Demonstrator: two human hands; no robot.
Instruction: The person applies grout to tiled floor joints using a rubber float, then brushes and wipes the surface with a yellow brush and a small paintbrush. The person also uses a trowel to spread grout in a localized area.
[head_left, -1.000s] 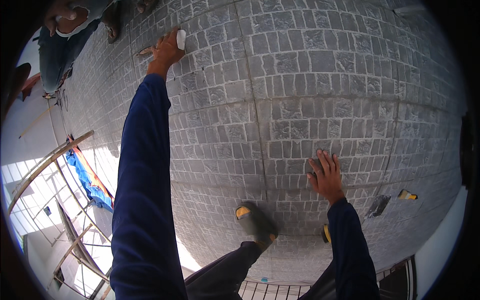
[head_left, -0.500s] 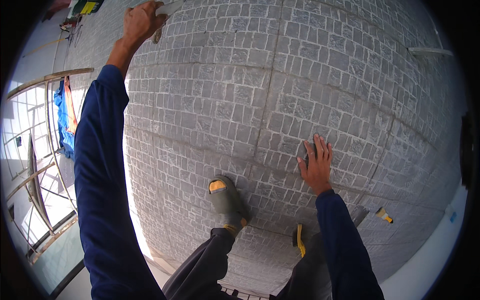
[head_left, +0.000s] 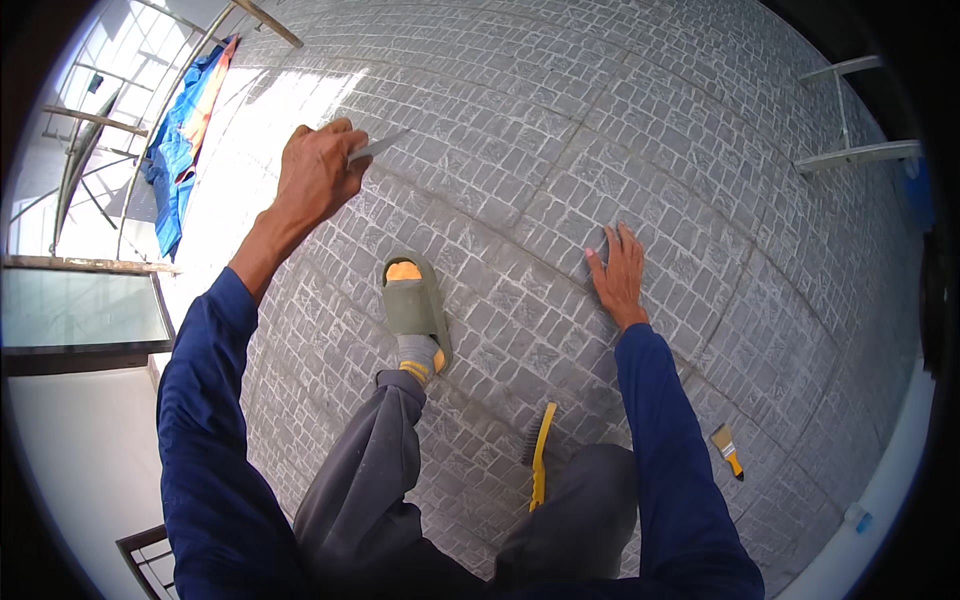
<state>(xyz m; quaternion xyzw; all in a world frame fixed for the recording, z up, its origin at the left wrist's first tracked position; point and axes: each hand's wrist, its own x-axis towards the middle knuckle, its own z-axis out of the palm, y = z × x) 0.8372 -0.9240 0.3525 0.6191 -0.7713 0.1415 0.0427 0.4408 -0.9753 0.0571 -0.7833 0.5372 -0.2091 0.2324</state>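
Note:
My left hand point(head_left: 318, 172) is raised over the grey stone-patterned tiles point(head_left: 480, 240), closed around a tool with a thin grey metal blade point(head_left: 378, 146). The blade points away to the right; the fingers hide the handle. Farther right, my right hand point(head_left: 620, 274) lies palm down on the tiles, fingers stretched and apart, holding nothing. A wire brush point(head_left: 541, 455) with a yellow handle and dark bristles rests between my legs. Beyond my right forearm lies a paintbrush point(head_left: 727, 450) with pale bristles and a yellow-and-black handle.
My foot in a green slide sandal point(head_left: 415, 305) stands between my hands. At left are a railing-like frame point(head_left: 140, 170) and a blue and orange sheet point(head_left: 185, 140). Light-coloured bars point(head_left: 858, 157) stand at far right. A small blue object point(head_left: 858, 517) sits by the right edge.
My view has shifted, bringing more of my legs and the wire brush into sight. My left hand has drawn back nearer to me with the bladed tool. My right hand stays flat on the tiles.

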